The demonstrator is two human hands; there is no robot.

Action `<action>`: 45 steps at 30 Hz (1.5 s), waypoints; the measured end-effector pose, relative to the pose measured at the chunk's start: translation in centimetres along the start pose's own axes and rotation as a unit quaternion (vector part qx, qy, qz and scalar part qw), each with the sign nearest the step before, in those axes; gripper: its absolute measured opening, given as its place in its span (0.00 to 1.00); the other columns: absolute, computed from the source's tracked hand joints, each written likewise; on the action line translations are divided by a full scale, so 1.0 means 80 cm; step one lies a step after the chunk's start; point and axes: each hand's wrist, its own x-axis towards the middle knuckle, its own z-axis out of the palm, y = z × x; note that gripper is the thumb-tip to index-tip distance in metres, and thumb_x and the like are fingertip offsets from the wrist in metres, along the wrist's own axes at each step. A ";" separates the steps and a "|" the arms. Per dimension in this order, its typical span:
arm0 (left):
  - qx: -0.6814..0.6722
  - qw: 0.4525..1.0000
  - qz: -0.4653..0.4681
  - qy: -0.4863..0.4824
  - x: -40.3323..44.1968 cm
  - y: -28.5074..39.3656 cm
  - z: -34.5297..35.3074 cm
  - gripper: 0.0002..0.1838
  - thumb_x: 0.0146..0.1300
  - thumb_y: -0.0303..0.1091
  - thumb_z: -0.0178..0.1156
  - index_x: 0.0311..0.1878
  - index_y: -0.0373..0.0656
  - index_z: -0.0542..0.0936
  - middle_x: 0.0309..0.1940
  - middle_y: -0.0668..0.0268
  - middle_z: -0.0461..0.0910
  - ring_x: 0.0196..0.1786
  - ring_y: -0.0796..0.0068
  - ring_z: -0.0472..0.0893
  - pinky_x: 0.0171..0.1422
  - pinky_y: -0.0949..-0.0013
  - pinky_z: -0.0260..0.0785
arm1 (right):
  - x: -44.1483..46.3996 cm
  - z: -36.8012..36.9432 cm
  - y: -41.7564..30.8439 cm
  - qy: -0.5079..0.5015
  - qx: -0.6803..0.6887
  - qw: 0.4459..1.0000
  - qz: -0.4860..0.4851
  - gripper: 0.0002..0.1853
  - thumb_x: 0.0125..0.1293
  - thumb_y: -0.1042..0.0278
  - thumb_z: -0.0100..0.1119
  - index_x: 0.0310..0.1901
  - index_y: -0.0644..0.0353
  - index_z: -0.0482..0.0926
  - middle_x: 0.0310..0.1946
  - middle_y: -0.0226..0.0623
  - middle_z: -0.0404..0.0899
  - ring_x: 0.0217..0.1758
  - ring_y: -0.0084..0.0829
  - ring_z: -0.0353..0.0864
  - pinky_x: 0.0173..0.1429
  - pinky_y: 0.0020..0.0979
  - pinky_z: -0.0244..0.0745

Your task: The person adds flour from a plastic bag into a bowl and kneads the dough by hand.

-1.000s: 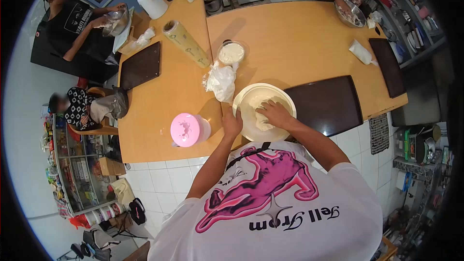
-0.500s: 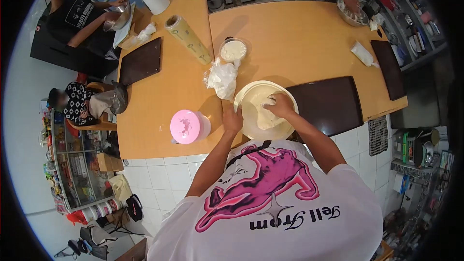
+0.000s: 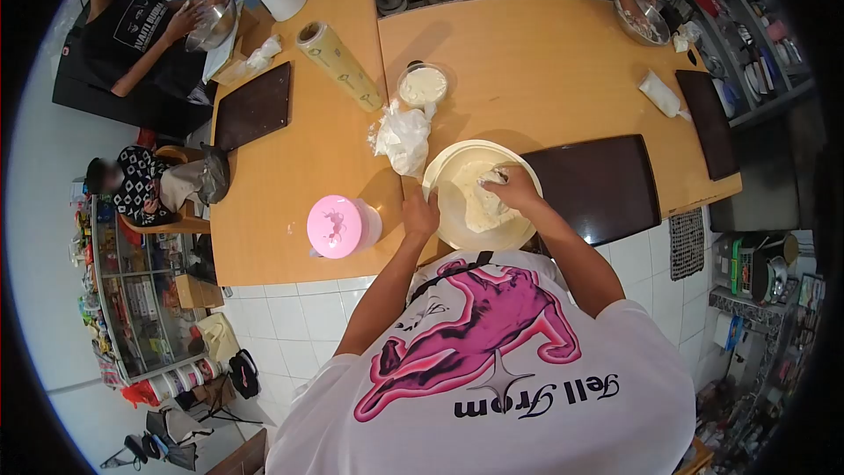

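A cream-coloured mixing bowl (image 3: 452, 218) stands at the table's near edge, with a pale, floury dough (image 3: 482, 209) inside. My left hand (image 3: 422, 213) grips the bowl's left rim, thumb on the inner side. Inside the bowl, my right hand (image 3: 513, 188) has its fingers curled into the dough, and some dough clings around the fingertips. Just beyond the bowl lies a white plastic bag of flour (image 3: 406, 142), with powder spilled beside it. Behind that bag is a clear tub of white powder (image 3: 423, 85). A pink-lidded container (image 3: 338, 227) stands left of my left hand.
Right of the bowl lies a dark tray (image 3: 598, 185); other dark trays (image 3: 255, 105) rest farther off. A roll of plastic wrap (image 3: 341, 68) stands beyond the bag. Two co-workers handle metal bowls (image 3: 211, 26) at the far sides. A seated person (image 3: 145, 183) is at left.
My right hand has shifted slightly within the dough, while my left hand keeps its hold on the rim. The co-worker at far left has raised a hand along the metal bowl.
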 end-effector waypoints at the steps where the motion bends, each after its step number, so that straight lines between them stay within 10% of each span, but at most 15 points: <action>1: 0.016 1.000 0.001 0.000 0.000 -0.002 0.002 0.19 0.67 0.44 0.56 0.39 0.33 0.75 0.30 0.38 0.79 0.36 0.34 0.79 0.44 0.41 0.69 | -0.001 0.000 -0.002 -0.003 0.018 1.000 0.011 0.20 0.52 0.59 0.72 0.43 0.63 0.84 0.34 0.41 0.85 0.35 0.33 0.85 0.42 0.34 0.77; 9: 0.032 0.997 -0.042 -0.051 0.002 0.016 -0.010 0.18 0.67 0.45 0.55 0.41 0.35 0.75 0.34 0.39 0.80 0.39 0.37 0.80 0.46 0.43 0.70 | 0.000 -0.006 0.001 -0.096 -0.090 0.991 -0.034 0.26 0.53 0.57 0.71 0.50 0.67 0.80 0.43 0.49 0.83 0.45 0.39 0.83 0.50 0.35 0.75; 17: 0.093 0.989 -0.076 -0.083 0.004 0.045 -0.018 0.18 0.67 0.44 0.55 0.43 0.33 0.75 0.34 0.39 0.80 0.40 0.37 0.80 0.46 0.44 0.72 | -0.034 -0.034 -0.061 -0.371 -0.324 0.865 -0.092 0.39 0.61 0.50 0.61 0.68 0.66 0.63 0.65 0.57 0.66 0.68 0.50 0.67 0.71 0.37 0.61; 23: 0.093 0.987 -0.094 -0.093 0.001 0.046 -0.021 0.19 0.67 0.43 0.54 0.44 0.32 0.74 0.35 0.39 0.81 0.40 0.37 0.81 0.45 0.45 0.73 | -0.070 -0.053 -0.131 -0.325 -0.424 0.845 -0.015 0.29 0.63 0.52 0.57 0.63 0.58 0.72 0.62 0.48 0.71 0.67 0.46 0.68 0.72 0.45 0.60; 29: 0.071 0.983 -0.120 -0.118 0.003 0.055 -0.026 0.18 0.68 0.43 0.54 0.45 0.33 0.74 0.37 0.39 0.80 0.42 0.37 0.80 0.46 0.45 0.72 | -0.080 -0.064 -0.118 -0.201 -0.418 0.865 -0.190 0.18 0.58 0.60 0.63 0.49 0.57 0.82 0.47 0.47 0.82 0.54 0.47 0.79 0.61 0.49 0.70; 38: 0.070 0.984 -0.114 -0.122 0.003 0.052 -0.026 0.18 0.67 0.43 0.55 0.45 0.34 0.74 0.37 0.38 0.80 0.43 0.37 0.80 0.46 0.44 0.72 | -0.010 -0.031 -0.017 -0.246 -0.070 0.965 -0.053 0.32 0.47 0.58 0.75 0.54 0.63 0.78 0.49 0.49 0.81 0.51 0.45 0.81 0.58 0.36 0.73; 45: 0.089 0.982 -0.115 -0.121 0.002 0.055 -0.028 0.17 0.67 0.43 0.55 0.44 0.35 0.74 0.37 0.41 0.80 0.43 0.39 0.81 0.46 0.44 0.73 | -0.043 -0.002 -0.028 -0.128 -0.328 0.928 -0.122 0.47 0.50 0.55 0.73 0.71 0.50 0.58 0.71 0.47 0.59 0.73 0.50 0.56 0.75 0.52 0.48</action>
